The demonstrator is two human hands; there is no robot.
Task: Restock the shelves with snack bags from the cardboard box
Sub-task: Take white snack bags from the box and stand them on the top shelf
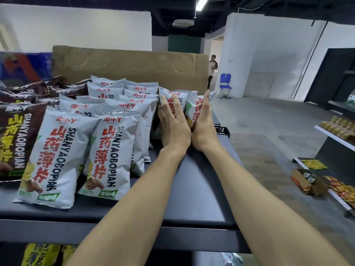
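From the head view, the grey shelf (192,189) is carrying rows of white snack bags (107,150) standing upright and leaning back on one another, faces forward so the print reads from the aisle. Dark brown bags (17,135) are filling the 9 o'clock side in the same fashion. Behind them all, at 12 o'clock, a flattened cardboard sheet (130,64) is standing as a backstop (whether it belongs to the cardboard box I cannot tell; no open box is showing).

Two more white bags are sitting at about 1 o'clock from the main rows, at the far right end of the shelf: a left bag (177,98) and a right bag (196,106), touching each other. They are probably being squared up there to start a new column beside the full ones.

The left hand (173,129) is lying flat on the face of the left bag, fingers straight and spread. The right hand (203,127) is pressing its straight, closed fingers against the right bag's outer side, steadying it upright. Neither hand is curling round anything; the heels of the two hands are meeting at the wrists.

Further shelves (338,137) with yellow packets are standing at 3 o'clock.
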